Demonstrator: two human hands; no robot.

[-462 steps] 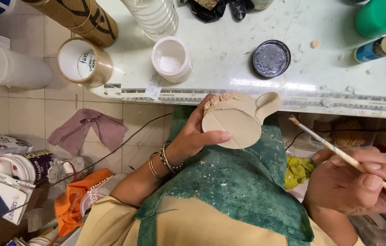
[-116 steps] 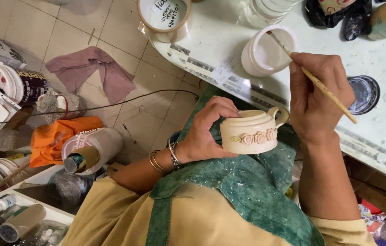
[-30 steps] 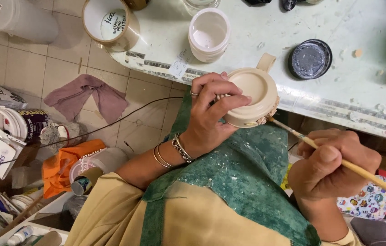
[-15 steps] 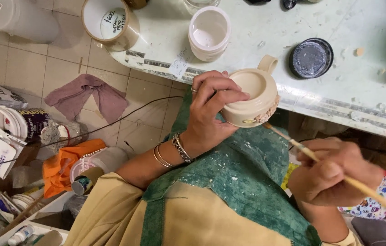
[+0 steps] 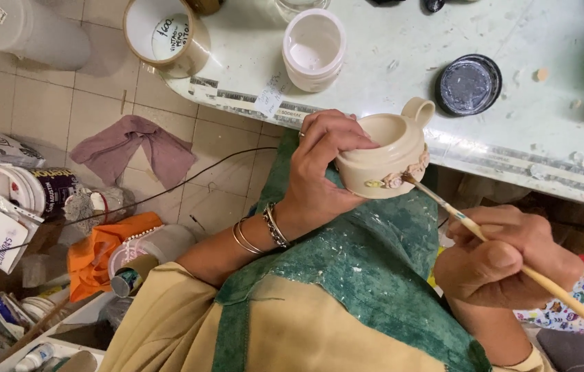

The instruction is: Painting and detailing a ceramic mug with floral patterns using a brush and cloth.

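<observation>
The cream ceramic cup [image 5: 385, 155] sits in mid-air over the person's lap, just below the edge of the pale counter [image 5: 512, 148], tilted with its open mouth facing up toward the camera and its small loop handle pointing toward the counter. A band of small raised flowers runs along its lower side. The left hand [image 5: 323, 165] comes up from a bent wrist wearing several bangles; its grip is closed around the cup, fingers curled over the rim and thumb pressed against the wall below. The right hand [image 5: 498, 258] rests lower, near the lap, its grip pinched on a thin wooden paintbrush [image 5: 512, 265], fingers pressed together around the shaft. The brush slants up to the left and its tip touches the flower band. On the counter just above the cup stand an open white jar [image 5: 314, 48] and, to the right, a round dark lid [image 5: 468, 84]. A tape roll [image 5: 166, 33] overhangs the counter's left corner. On the tiled floor [image 5: 50, 110] lies a mauve rag [image 5: 133, 148].
</observation>
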